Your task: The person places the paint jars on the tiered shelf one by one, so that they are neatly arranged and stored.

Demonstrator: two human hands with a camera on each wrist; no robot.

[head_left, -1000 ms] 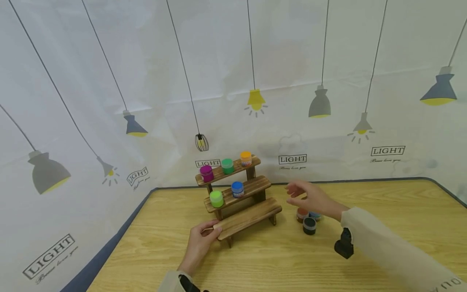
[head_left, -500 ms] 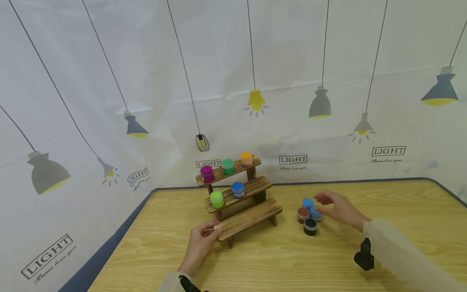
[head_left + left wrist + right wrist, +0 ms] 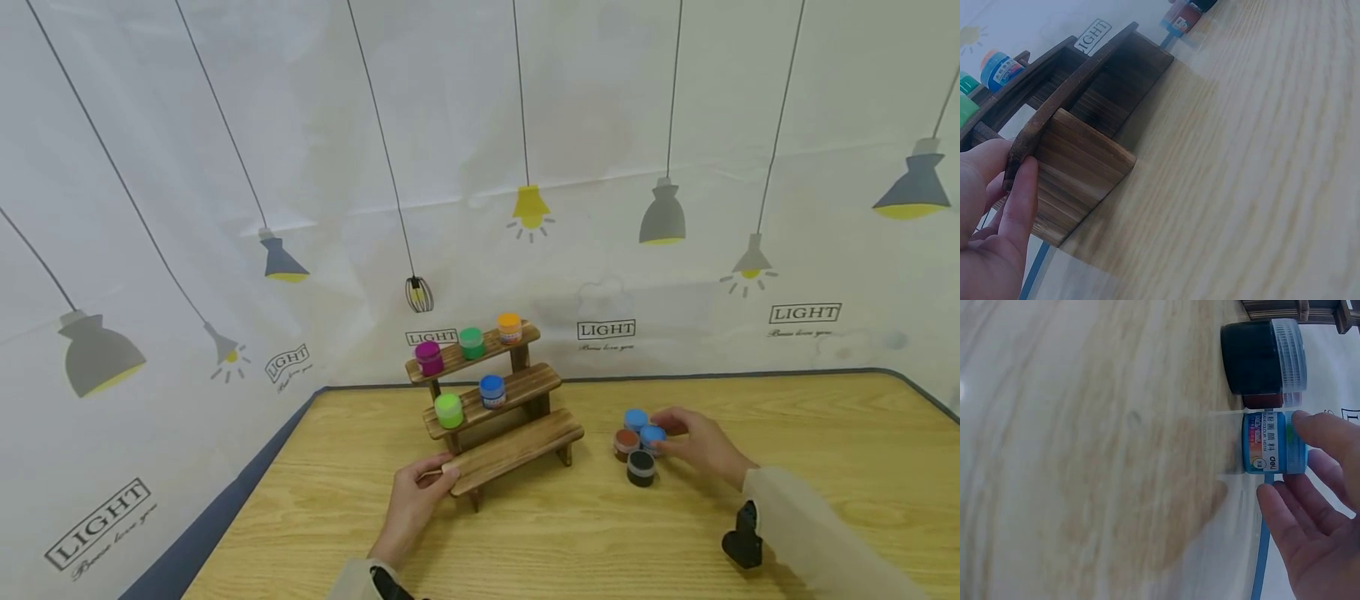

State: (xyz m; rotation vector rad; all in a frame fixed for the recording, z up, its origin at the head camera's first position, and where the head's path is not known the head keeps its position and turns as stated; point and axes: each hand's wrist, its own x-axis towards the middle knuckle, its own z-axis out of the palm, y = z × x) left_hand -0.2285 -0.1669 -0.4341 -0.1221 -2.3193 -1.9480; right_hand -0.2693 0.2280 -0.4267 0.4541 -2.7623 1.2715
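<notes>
My left hand (image 3: 408,504) pinches the left end of the lowest step of a three-tier wooden display stand (image 3: 517,452); the left wrist view shows thumb and fingers on that end. At the right, my right hand (image 3: 701,446) has thumb and fingers around the lid of a light blue paint jar (image 3: 1272,442), which stands on the table. Touching or close beside it are a black paint jar (image 3: 641,468), a brown paint jar (image 3: 626,444) and another blue paint jar (image 3: 636,418). The lowest step bears no jar.
The stand's top tier carries purple (image 3: 429,358), green (image 3: 472,343) and orange (image 3: 510,328) paint jars. Lime green (image 3: 449,411) and dark blue (image 3: 492,392) jars sit on the middle tier. A lamp-printed wall covering (image 3: 600,267) rises behind the wooden table (image 3: 570,542).
My right hand has moved from beside the stand rightward and down to the loose jars, and now its fingers close around a light blue one. My left hand has stayed on the stand.
</notes>
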